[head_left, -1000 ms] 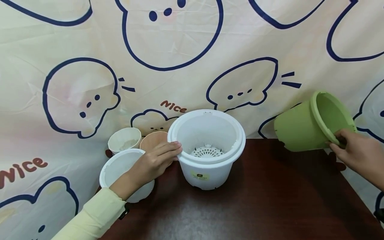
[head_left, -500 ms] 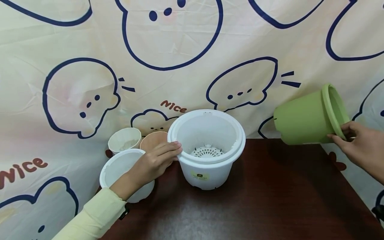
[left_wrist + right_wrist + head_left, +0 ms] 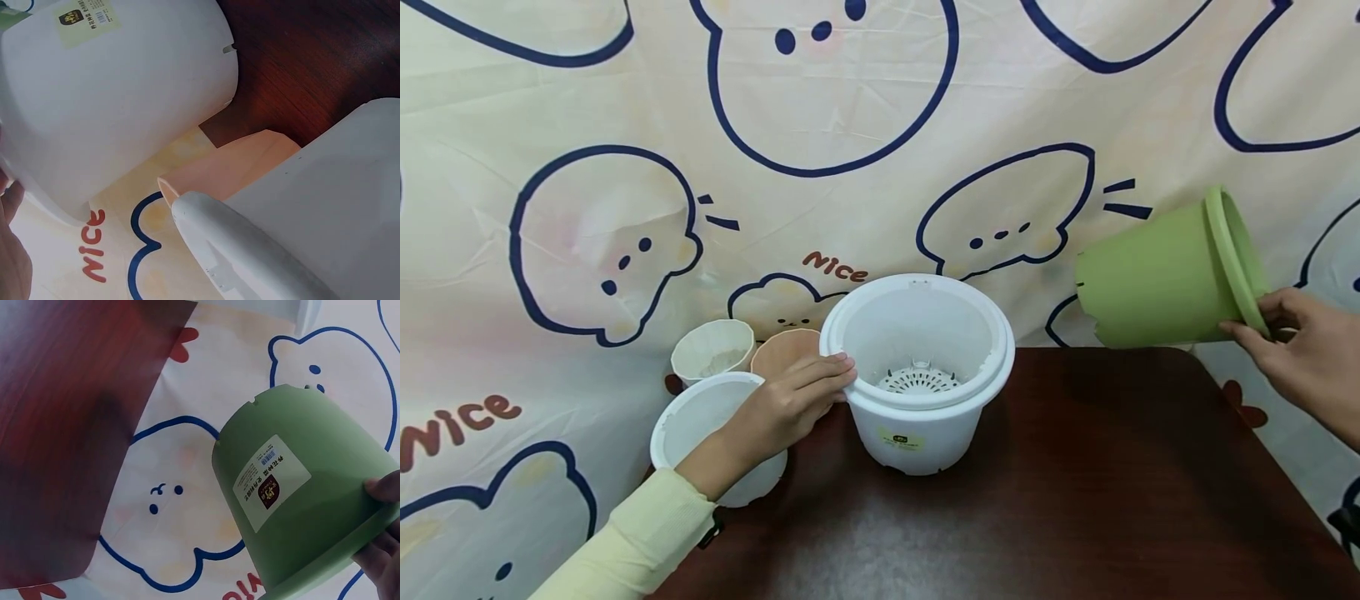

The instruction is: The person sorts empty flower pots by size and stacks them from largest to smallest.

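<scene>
In the head view my left hand [image 3: 797, 400] holds the left rim of a large white flowerpot [image 3: 917, 433], which stands upright on the table and has a slotted disc inside at the bottom. At the right, my right hand [image 3: 1300, 350] pinches the rim of a green flowerpot [image 3: 1157, 279], thumb outside. The green pot is tipped on its side in the air, mouth to the right. Its white label [image 3: 272, 482] shows in the right wrist view. Only part of my left hand [image 3: 12, 250] appears at the edge of the left wrist view.
Left of the white flowerpot stand another white pot [image 3: 760, 487], partly behind my left forearm, a peach pot [image 3: 786, 350] and a small cream pot [image 3: 713, 350]. The dark wooden table [image 3: 1075, 517] ends at a patterned cloth [image 3: 850, 208] behind and at the right.
My right hand has raised the green flowerpot and tilted it closer to level, its mouth turning further to the right. My left hand and the white flowerpot have stayed in place.
</scene>
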### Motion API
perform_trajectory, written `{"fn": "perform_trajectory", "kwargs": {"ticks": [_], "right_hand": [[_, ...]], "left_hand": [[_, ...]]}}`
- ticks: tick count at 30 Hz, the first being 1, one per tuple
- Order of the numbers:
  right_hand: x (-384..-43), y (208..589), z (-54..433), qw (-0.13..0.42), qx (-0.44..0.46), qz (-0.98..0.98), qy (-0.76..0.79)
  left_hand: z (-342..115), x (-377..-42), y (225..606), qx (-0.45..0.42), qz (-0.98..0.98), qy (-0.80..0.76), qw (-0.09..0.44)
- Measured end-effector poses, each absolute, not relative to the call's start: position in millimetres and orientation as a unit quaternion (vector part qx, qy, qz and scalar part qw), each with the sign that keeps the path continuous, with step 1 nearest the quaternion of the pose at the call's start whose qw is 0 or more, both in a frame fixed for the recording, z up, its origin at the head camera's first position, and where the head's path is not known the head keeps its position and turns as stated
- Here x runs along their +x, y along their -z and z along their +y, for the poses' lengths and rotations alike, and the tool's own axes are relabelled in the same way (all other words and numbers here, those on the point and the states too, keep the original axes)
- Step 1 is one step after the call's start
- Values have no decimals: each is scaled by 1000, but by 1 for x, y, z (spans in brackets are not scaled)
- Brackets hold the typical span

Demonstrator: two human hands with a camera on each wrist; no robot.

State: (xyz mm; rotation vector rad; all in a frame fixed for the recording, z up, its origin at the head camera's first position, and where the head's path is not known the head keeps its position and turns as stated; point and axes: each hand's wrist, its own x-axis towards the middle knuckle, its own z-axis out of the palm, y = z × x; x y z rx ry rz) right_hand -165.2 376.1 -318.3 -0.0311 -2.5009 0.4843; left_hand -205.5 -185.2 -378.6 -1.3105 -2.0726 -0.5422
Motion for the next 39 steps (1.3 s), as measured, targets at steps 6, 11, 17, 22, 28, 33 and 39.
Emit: {"fn": "perform_trajectory", "kwargs": {"ticks": [6, 11, 17, 22, 28, 33, 39], "right_hand": [[-166, 309, 374, 308, 12, -931, -195], [-167, 304, 370, 313, 10, -926, -212], [-167, 297, 362, 308, 9, -922, -236], [-168, 289, 360, 306, 11, -920, -244], [-169, 285, 358, 322, 19, -915, -243], [-171, 282, 357, 321, 19, -915, -243], [-172, 275, 353, 322, 16, -919, -226]], "left_hand": [[-185, -205, 378, -496, -785, 206, 310], [-184, -205, 376, -495, -785, 208, 310], [-182, -204, 374, -490, -788, 211, 308], [-180, -204, 372, -488, -790, 213, 304], [-179, -205, 373, -489, -790, 210, 304], [-178, -205, 373, -490, -791, 208, 303], [-179, -205, 373, -486, -794, 209, 299]]}}
